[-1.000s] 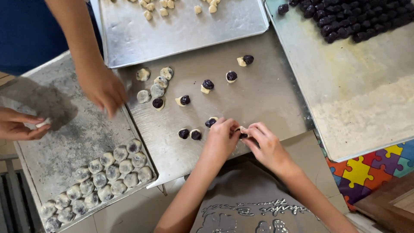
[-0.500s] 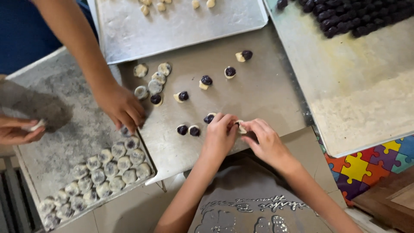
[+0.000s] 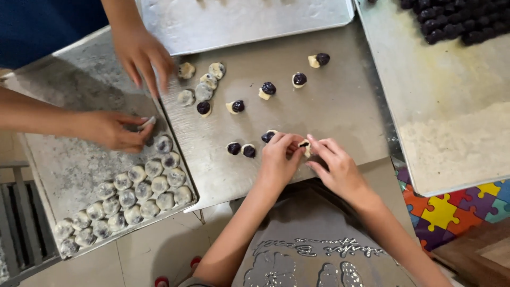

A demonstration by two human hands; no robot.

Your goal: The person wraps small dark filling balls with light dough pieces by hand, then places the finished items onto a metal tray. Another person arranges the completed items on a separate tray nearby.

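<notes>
— What do the trays hold?

— The left tray [image 3: 48,159] carries rows of sealed pale dough balls [image 3: 127,196] packed into its near corner; the rest of it is floury and bare. The middle sheet [image 3: 329,117] has scattered dough pieces topped with dark filling balls [image 3: 268,88]. The right tray [image 3: 451,122] keeps a heap of dark balls [image 3: 457,21] in its far corner, flour nearer.

— And the hands?

— The left hand [image 3: 279,159] and right hand [image 3: 334,165] meet at the sheet's near edge, fingertips pinched together around one dough piece with filling [image 3: 304,145].

— Room to move?

— Open metal lies beyond them. Two hands of another person [image 3: 141,50] [image 3: 109,130] work at the seam between the left tray and the sheet.
</notes>
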